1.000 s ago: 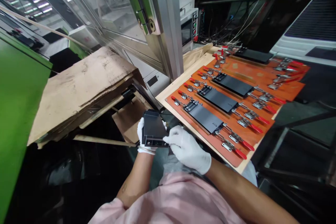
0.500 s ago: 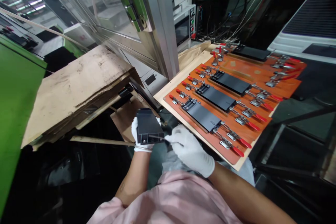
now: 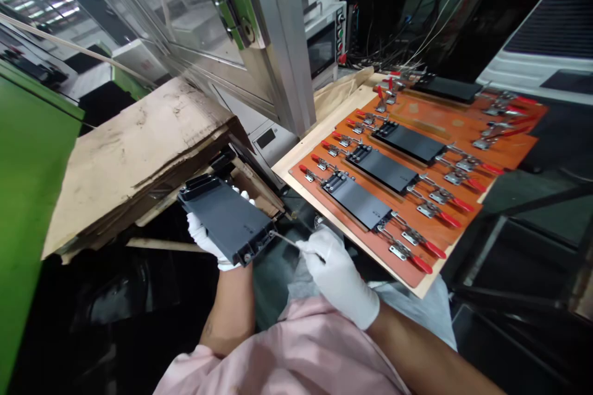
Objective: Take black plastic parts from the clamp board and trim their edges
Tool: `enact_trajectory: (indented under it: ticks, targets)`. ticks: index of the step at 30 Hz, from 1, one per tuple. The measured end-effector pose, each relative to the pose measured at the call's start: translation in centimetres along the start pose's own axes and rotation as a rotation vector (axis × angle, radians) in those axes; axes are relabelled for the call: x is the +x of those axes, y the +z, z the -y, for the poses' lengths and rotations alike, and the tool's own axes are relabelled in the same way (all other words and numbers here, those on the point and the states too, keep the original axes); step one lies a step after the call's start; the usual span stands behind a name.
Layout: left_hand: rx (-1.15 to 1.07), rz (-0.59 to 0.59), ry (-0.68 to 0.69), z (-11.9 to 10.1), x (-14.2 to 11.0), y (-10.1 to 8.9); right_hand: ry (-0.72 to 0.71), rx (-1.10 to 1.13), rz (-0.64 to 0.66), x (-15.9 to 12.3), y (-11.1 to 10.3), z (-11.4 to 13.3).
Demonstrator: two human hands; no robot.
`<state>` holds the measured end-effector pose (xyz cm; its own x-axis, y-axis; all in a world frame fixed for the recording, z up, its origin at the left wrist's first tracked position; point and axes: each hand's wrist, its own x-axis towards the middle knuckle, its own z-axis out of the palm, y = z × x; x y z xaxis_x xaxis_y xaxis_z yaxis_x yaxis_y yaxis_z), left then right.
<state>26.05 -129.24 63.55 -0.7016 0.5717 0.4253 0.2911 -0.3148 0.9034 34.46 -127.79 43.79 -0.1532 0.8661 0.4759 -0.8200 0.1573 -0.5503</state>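
My left hand [image 3: 206, 237], in a white glove, is closed around a dark grey rectangular plastic part [image 3: 227, 210] and supports it from below. The part's broad flat face is turned up, and its ribbed end with small round holes points toward my right hand. Also gloved, my right hand [image 3: 340, 274] pinches a thin metal rod [image 3: 290, 239]. The rod's tip is at the near right corner of the part; whether it sits inside a hole I cannot tell. My fingers hide the rod's other end.
At the right, an orange fixture board [image 3: 324, 200] bears several similar dark parts [image 3: 361, 197] held by red-handled toggle clamps [image 3: 419, 262]. Worn cardboard [image 3: 139, 148] lies at the left. A metal door frame [image 3: 290, 74] stands behind, and a green panel [image 3: 37, 197] is at the far left.
My left hand has moved left and turned the part so that more of its flat face shows. My right hand has shifted slightly right and down, the rod still in it.
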Motion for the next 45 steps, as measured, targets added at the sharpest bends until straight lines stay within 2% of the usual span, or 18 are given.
enact_trajectory:
  ticks: [2,7,13,15,18,21,25,29,31,33,35,37,41,43,45]
  targets:
    - [0.020,0.031,0.042,-0.1,-0.1,-0.2,-0.002,-0.051,-0.021,0.1,0.0,0.0]
    - [0.061,0.065,0.096,-0.4,0.0,-1.0,0.011,0.053,0.005,0.2,0.0,1.1]
    - [0.126,0.097,0.161,-0.3,0.0,-0.8,-0.065,-0.193,0.110,-0.2,0.2,3.0]
    - [0.111,0.072,0.163,-0.3,-0.2,-0.6,0.006,-0.129,0.138,-0.4,0.5,3.1]
    - [0.120,0.063,0.163,-0.3,-0.4,-0.4,0.169,0.168,0.211,-0.7,1.0,3.0]
    - [0.109,0.069,0.160,-0.3,-0.4,-0.5,0.161,0.141,0.134,-0.9,1.4,2.8]
    - [0.038,0.000,0.143,-0.3,-0.3,-0.3,0.164,0.203,0.143,-0.8,1.3,2.9]
    - [0.034,-0.166,0.065,-0.2,-0.7,0.6,0.062,0.106,0.026,0.0,0.3,2.6]
    - [0.016,-0.246,0.016,-0.2,-1.0,1.0,0.056,0.077,0.022,0.4,-0.3,2.3]
    - [0.000,-0.266,-0.014,-0.1,-1.1,1.0,0.051,0.054,0.031,0.5,-0.7,2.0]
    - [-0.009,-0.223,-0.041,-0.1,-1.0,0.5,0.064,0.048,0.043,0.5,-0.8,1.7]
    - [-0.027,-0.107,-0.066,0.0,-0.6,-0.5,0.161,0.086,0.058,0.3,-0.6,1.5]
    - [-0.070,0.207,-0.233,0.4,-0.1,-2.7,0.617,0.383,0.147,0.3,0.9,1.4]
    - [-0.070,0.239,-0.308,0.8,-0.2,-3.1,0.757,0.566,0.170,0.7,1.9,1.7]
    - [-0.057,0.213,-0.327,1.1,-0.5,-2.7,0.797,0.677,0.164,1.2,2.6,2.1]
